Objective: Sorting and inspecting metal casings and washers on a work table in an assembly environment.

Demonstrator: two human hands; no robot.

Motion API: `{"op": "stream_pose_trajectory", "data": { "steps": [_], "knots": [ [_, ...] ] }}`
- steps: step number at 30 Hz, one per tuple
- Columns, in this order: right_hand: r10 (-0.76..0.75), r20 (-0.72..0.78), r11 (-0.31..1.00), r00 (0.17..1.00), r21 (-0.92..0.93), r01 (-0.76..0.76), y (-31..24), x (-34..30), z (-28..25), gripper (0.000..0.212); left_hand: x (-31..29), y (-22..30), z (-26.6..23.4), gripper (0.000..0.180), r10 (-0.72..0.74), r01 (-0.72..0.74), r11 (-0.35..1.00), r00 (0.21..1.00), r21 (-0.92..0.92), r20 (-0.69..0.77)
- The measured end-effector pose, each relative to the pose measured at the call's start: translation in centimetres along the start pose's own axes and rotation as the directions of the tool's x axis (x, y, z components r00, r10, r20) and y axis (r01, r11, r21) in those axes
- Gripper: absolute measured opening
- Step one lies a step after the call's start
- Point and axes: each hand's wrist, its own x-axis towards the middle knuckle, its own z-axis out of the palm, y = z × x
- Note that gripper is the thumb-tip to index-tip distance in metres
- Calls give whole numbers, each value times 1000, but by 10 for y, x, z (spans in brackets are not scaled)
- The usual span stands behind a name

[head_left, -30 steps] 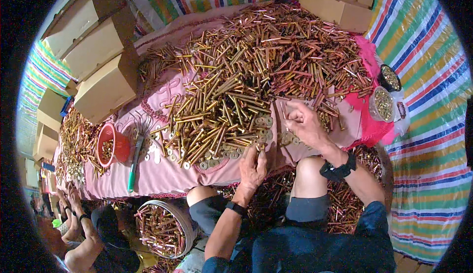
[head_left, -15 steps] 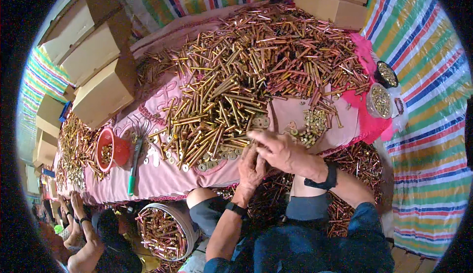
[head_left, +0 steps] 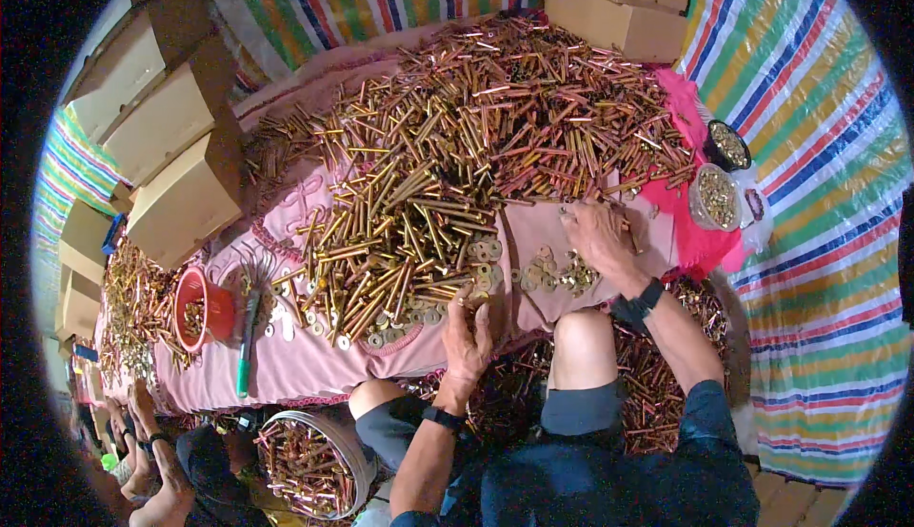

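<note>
My left hand (head_left: pixel 466 344) is at the near edge of a heap of long brass-coloured bolts (head_left: pixel 409 232), beside flat round washers (head_left: pixel 486 251). Its thumb and forefinger are bent close together; what they hold, if anything, is too small to make out. Farther right, my right hand (head_left: pixel 602 239) reaches over the pink cloth, palm down, just beyond a small pile of nuts (head_left: pixel 577 275). Its forefinger stretches out apart from the others, whose tips are partly hidden under the hand.
Tubs of small metal parts (head_left: pixel 719 197) stand at the right edge. On the left are a red bucket (head_left: pixel 217 310), a green-handled wire tool (head_left: pixel 246 346) and cardboard boxes (head_left: pixel 186 198). A white pail of bolts (head_left: pixel 357 465) stands below; another person's arms (head_left: pixel 162 451) show lower left.
My hands, together before, have come apart. The right moved right and away from me to the nuts; the left shifted slightly toward the washers. The whole view has shifted a little.
</note>
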Motion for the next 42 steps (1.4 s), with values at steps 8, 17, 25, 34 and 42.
{"op": "stream_pose_trajectory", "data": {
  "steps": [8, 17, 25, 34, 42],
  "knots": [
    [68, 78, 991, 995, -123, -58, 16, 26, 42, 24, -1, -19, 5, 21, 38, -38, 998, 999, 42, 7],
    [-137, 393, 756, 909, 635, -160, -85, -22, 10, 28, -6, -21, 2, 17, -48, 44, 997, 997, 71, 60],
    [-459, 131, 689, 879, 677, 259, -129, -28, -3, 27, -4, -30, 0, 31, 84, -91, 990, 994, 110, 65],
    [-198, 237, 547, 951, 832, -93, -137, -43, 5, 23, -3, -27, 1, 32, 155, -157, 986, 987, 63, 31],
    [-285, 7, 636, 958, 749, 184, -145, -42, 5, 12, -8, -33, -2, 37, 49, -50, 999, 996, 21, 75]
  ]
}}
